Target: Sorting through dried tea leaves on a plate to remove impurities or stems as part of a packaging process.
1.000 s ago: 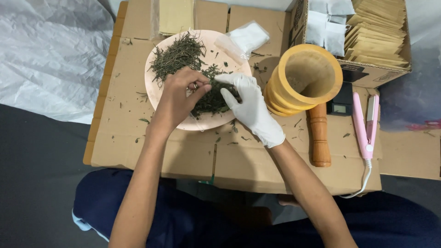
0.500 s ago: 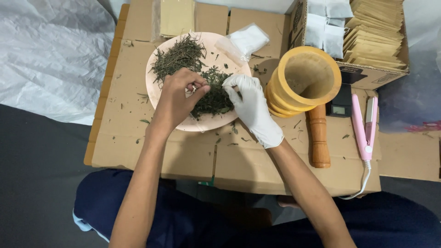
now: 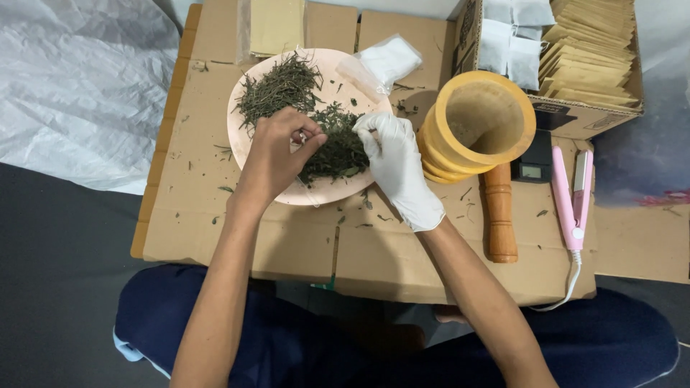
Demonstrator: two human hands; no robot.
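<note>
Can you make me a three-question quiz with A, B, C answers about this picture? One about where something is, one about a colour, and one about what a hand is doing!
1. Where does the brown wooden pestle lie?
A. below the yellow wooden mortar
B. on the plate
C. in the box

2. What colour is the small flat iron?
A. blue
B. pink
C. green

3. What covers the right hand?
A. nothing
B. a sock
C. a white glove

Answers: 1 A, it lies on the cardboard under the mortar; 2 B, its body is pink; 3 C, only the left hand is bare.
</note>
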